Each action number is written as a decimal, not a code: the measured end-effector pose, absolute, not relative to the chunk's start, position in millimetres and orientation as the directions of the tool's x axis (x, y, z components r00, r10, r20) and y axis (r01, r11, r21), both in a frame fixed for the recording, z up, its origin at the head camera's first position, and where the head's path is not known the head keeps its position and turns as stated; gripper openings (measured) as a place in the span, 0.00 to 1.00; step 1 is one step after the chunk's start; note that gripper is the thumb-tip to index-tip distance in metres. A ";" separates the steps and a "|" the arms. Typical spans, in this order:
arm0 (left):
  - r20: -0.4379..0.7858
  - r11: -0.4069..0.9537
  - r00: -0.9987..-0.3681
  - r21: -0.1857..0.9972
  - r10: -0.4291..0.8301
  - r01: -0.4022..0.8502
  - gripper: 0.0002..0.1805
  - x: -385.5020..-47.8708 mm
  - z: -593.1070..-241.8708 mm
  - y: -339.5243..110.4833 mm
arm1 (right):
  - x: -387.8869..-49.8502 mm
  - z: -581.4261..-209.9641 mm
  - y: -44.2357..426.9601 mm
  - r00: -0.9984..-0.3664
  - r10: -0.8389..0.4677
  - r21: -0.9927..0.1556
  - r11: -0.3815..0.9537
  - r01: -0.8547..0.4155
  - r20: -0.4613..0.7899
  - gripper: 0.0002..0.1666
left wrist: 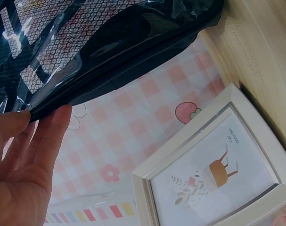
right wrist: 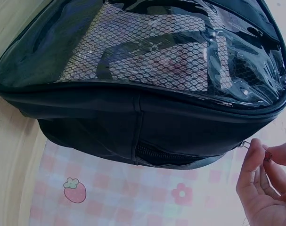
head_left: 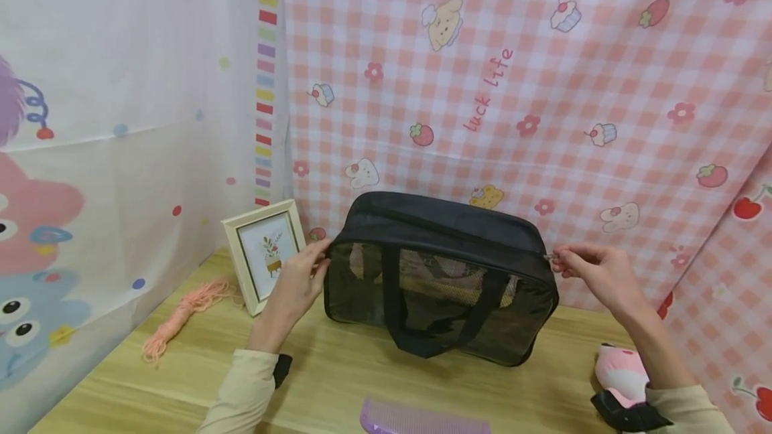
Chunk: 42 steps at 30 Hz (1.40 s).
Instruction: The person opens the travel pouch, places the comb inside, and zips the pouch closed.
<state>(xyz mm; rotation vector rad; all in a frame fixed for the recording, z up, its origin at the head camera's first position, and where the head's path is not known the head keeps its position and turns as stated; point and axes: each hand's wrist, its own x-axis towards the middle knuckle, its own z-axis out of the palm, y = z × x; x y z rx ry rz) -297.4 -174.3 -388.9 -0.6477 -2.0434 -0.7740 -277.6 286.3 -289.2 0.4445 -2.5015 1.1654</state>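
A black bag (head_left: 443,273) with clear panels and two dark strap handles (head_left: 392,300) stands upright on the wooden table. At its upper left corner, my left hand (head_left: 295,286) pinches the edge; in the left wrist view the thumb lies on the clear front and fingers reach behind. On the opposite end, my right hand (head_left: 603,270) pinches a small metal zipper pull (right wrist: 245,144) between thumb and finger. A stretch of zipper teeth (right wrist: 166,154) shows along the bag's side in the right wrist view. What the bag holds, if anything, is hard to make out.
A cream picture frame (head_left: 246,273) leans left of the bag, beside a peach yarn bundle (head_left: 187,317). A purple comb (head_left: 422,418) lies at the front. Near my right forearm sits a pink and white plush toy (head_left: 621,374). Checked cloth (head_left: 386,32) hangs behind.
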 end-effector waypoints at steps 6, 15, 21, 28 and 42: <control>0.819 0.679 -0.552 0.316 0.158 0.663 0.21 -295.2 -385.9 -174.9 | -280.7 -282.3 284.5 -0.887 -0.156 -0.660 0.615 -0.432 0.435 0.22; 0.815 0.680 -0.556 0.315 0.163 0.662 0.21 -294.5 -383.5 -175.1 | -282.6 -280.3 283.5 -0.880 -0.173 -0.665 0.595 -0.452 0.443 0.19; 0.809 0.687 -0.564 0.314 0.167 0.655 0.21 -293.6 -384.0 -174.6 | -278.4 -276.9 279.9 -0.888 -0.185 -0.631 0.644 -0.432 0.420 0.22; 0.803 0.680 -0.571 0.324 0.171 0.658 0.21 -293.0 -385.4 -174.6 | -279.4 -270.4 275.5 -0.902 -0.202 -0.622 0.667 -0.411 0.380 0.24; 0.784 0.678 -0.598 0.350 0.166 0.647 0.21 -292.8 -385.8 -173.2 | -281.1 -261.2 272.1 -0.890 -0.253 -0.575 0.689 -0.441 0.379 0.21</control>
